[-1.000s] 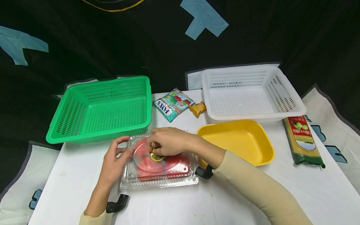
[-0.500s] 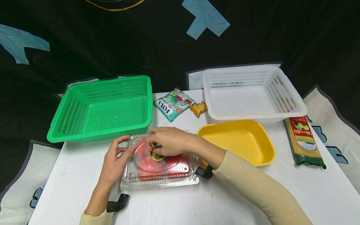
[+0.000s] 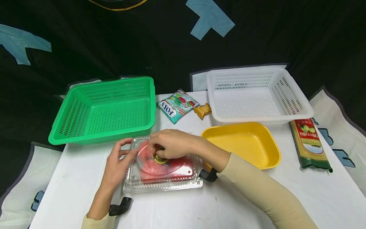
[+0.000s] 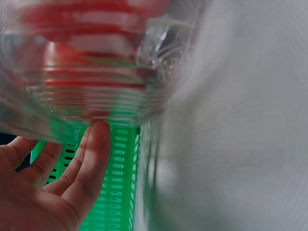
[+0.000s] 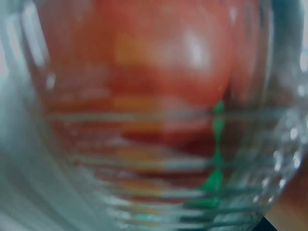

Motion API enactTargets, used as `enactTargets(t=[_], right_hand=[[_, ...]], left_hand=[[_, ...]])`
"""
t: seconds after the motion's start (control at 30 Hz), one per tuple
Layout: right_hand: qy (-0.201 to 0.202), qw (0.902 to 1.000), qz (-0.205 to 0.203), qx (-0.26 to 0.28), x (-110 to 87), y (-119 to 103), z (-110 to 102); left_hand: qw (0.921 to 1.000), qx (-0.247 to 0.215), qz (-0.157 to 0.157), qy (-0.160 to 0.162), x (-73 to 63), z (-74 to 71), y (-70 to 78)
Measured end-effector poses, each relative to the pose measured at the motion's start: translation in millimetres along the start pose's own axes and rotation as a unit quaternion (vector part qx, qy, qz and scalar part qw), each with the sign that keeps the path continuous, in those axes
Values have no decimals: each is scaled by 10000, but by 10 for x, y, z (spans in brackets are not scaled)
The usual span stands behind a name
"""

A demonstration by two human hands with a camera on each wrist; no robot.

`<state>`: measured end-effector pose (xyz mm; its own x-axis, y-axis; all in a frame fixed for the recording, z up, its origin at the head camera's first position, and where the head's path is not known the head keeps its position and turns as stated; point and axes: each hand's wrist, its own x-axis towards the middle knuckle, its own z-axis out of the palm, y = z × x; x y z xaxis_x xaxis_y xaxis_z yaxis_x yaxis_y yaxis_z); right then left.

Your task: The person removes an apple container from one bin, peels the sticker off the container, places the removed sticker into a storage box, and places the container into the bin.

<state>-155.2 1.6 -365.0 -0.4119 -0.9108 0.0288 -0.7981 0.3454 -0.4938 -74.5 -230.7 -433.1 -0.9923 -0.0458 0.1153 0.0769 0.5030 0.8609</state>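
Note:
A clear plastic clamshell box (image 3: pixel 171 185) with round red tomatoes (image 5: pixel 159 57) inside lies on the white table. On its lid is a round gold-and-black sticker (image 3: pixel 160 160), partly covered by my right hand (image 3: pixel 172 143). The thumb and curled forefinger of that hand pinch at the sticker's left edge. My left hand (image 3: pixel 115 165) rests against the box's left side, thumb at the lid and the other fingers spread along the edge. In the left wrist view, relaxed fingers (image 4: pixel 94 163) reach up to the ribbed plastic rim. The right wrist view shows mostly blurred tomato behind plastic.
A green basket (image 3: pixel 100 138) stands behind the box to the left. A yellow tub (image 3: pixel 243 146) is right of it, below a white basket (image 3: pixel 246 103). A Fox's candy bag (image 3: pixel 178 106), a small gold-wrapped piece (image 3: pixel 202 110) and an Olivoila packet (image 3: pixel 311 144) lie around.
The right fingers shift very slightly at the sticker. The left hand and the box keep their places, and the whole head view drifts a little.

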Motion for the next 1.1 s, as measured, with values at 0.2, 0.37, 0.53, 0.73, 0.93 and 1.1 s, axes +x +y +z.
enactTargets(t=[0.2,0.37,0.53,0.73,0.93,1.1], right_hand=[[-65,10000,32,-44,10,-18,10],[-73,9998,131,-98,10,-31,22],[-47,9998,132,-110,0,-39,25],[15,9998,-41,-173,-11,-38,18],[27,9998,-103,-167,-26,-41,18],[-65,9996,-59,-261,-35,-45,26]], left_hand=[[10000,-8,-1,-4,-10,0,-1],[10000,-53,0,-7,-12,-1,-4],[10000,16,-41,-17,-13,-7,30],[10000,11,-14,-29,-64,-29,300],[10000,-5,19,-67,-81,-35,390],[10000,4,-61,-47,-85,-33,410]])
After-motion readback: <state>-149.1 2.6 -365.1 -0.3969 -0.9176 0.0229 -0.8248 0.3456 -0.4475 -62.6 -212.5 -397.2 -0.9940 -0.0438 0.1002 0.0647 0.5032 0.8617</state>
